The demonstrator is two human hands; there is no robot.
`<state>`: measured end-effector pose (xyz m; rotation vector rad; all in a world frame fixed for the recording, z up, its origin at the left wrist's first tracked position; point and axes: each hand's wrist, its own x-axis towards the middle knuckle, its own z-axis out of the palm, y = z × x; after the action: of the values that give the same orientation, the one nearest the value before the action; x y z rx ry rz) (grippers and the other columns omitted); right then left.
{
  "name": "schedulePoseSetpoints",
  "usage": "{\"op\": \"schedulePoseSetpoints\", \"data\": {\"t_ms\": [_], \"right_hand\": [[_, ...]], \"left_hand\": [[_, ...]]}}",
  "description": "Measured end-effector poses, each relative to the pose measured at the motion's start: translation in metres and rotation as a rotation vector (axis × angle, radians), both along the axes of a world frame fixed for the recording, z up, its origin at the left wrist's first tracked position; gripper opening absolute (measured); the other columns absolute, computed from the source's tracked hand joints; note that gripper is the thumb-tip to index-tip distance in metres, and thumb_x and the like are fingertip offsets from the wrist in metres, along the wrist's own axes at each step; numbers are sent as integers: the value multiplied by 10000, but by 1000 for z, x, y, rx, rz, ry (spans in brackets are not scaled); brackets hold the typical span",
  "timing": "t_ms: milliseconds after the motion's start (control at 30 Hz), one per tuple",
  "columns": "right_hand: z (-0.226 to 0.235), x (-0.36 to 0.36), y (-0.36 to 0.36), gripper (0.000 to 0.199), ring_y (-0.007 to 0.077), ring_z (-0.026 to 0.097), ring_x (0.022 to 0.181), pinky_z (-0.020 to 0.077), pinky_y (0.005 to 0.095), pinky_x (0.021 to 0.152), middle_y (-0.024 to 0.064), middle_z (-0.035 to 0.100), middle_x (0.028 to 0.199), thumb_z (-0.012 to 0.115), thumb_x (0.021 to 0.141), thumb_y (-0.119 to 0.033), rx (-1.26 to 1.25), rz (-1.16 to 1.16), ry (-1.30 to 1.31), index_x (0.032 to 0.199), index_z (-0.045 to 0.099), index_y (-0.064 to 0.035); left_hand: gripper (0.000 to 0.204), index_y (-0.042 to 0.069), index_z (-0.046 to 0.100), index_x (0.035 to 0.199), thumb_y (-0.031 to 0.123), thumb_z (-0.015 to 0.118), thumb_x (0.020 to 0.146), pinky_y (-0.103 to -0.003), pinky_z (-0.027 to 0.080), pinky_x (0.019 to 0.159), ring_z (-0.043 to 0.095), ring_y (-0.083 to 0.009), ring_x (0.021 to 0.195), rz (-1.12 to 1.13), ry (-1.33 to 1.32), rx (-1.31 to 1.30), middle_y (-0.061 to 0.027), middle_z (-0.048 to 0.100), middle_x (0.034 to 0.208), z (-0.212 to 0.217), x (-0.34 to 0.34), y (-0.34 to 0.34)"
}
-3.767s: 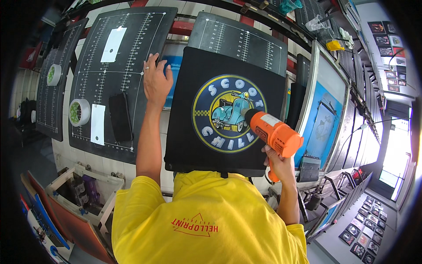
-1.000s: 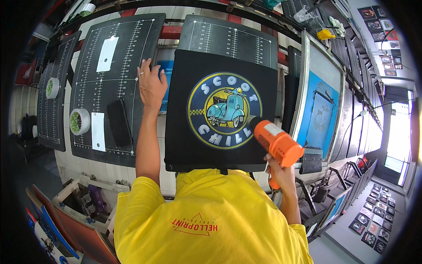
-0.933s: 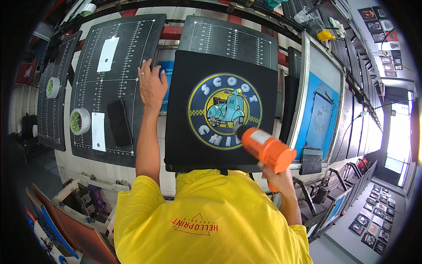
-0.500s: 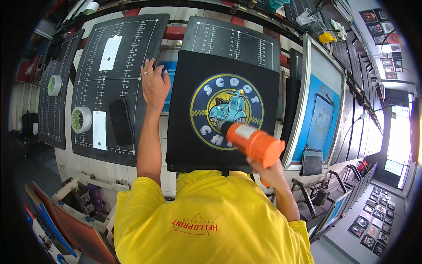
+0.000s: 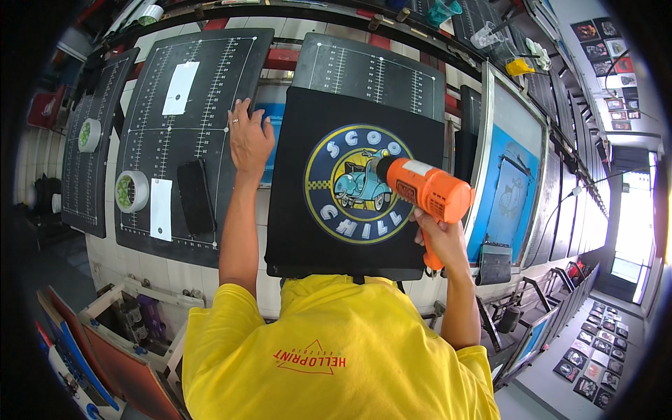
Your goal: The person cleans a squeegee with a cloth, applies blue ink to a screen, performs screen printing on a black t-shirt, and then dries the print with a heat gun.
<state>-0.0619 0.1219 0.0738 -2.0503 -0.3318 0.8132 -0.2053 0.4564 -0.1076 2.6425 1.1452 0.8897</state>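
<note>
A black T-shirt (image 5: 294, 210) lies stretched over a flat black pallet in front of me, with a round blue and yellow scooter print (image 5: 346, 210) on its chest. My left hand (image 5: 248, 140) lies flat, fingers spread, on the shirt's upper left edge. My right hand (image 5: 435, 236) grips the handle of an orange heat gun (image 5: 427, 190). Its dark nozzle points left at the middle of the print, close above the fabric.
Black gridded pallets (image 5: 189, 91) stand to the left and behind, carrying two tape rolls (image 5: 131, 191), white paper slips and a dark flat block (image 5: 196, 197). A framed screen with blue mesh (image 5: 507, 182) stands at the right. A crate of bottles (image 5: 136, 318) sits at lower left.
The heat gun swept left across the print, then came back up toward its centre. My left hand has stayed on the shirt's edge.
</note>
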Motion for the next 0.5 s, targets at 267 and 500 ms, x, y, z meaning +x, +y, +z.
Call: {"op": "schedulePoseSetpoints", "data": {"t_ms": [267, 500], "right_hand": [[8, -7, 14, 296, 94, 573, 599, 468, 251, 530, 23, 605, 816, 674, 877, -140, -27, 171, 92, 1129, 583, -13], [0, -26, 5, 333, 116, 597, 642, 494, 262, 552, 38, 628, 853, 696, 864, -145, 37, 356, -50, 1146, 573, -17]], "left_hand": [[247, 0, 680, 1056, 153, 604, 877, -511, 311, 1128, 432, -386, 1306, -5, -21, 2, -199, 512, 1329, 0, -1, 0], [252, 2, 682, 1059, 161, 603, 880, -508, 309, 1131, 429, -379, 1313, 5, -11, -9, -189, 510, 1333, -2, 0, 0]]}}
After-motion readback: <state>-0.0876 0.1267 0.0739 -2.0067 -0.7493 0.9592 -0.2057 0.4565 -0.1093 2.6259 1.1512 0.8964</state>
